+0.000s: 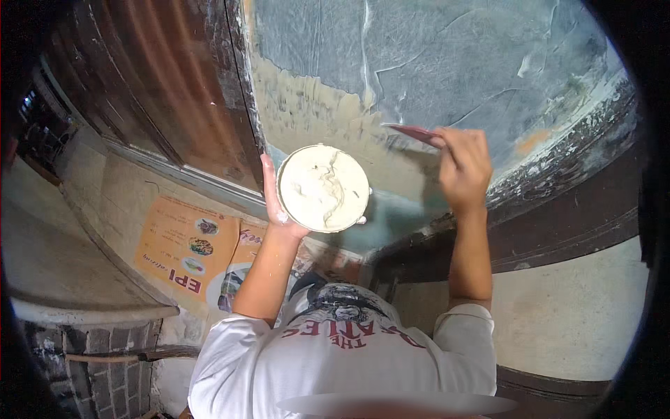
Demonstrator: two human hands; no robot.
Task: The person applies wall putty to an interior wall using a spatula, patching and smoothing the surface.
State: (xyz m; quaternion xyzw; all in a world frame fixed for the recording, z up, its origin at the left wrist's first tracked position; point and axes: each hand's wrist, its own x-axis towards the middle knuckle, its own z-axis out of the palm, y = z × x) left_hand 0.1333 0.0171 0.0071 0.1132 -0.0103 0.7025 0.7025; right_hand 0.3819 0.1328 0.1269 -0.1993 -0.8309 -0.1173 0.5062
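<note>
round tub [325, 230] at frame centre, filled nearly to the rim with cream-white paste [314, 195], surface ridged. left hand [280, 218] spread around the tub's left and lower side, supporting it. red putty knife [417, 133] upper right of centre, gripped in closed right hand [465, 167], tip pointing left against the part-coated wall [460, 63]; contact cannot be told. right forearm runs nearly vertical.

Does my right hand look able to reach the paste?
Likely yes: nothing visible lies between your right hand, gripping a scraper, and the exposed paste in the tub your left hand holds.
</note>
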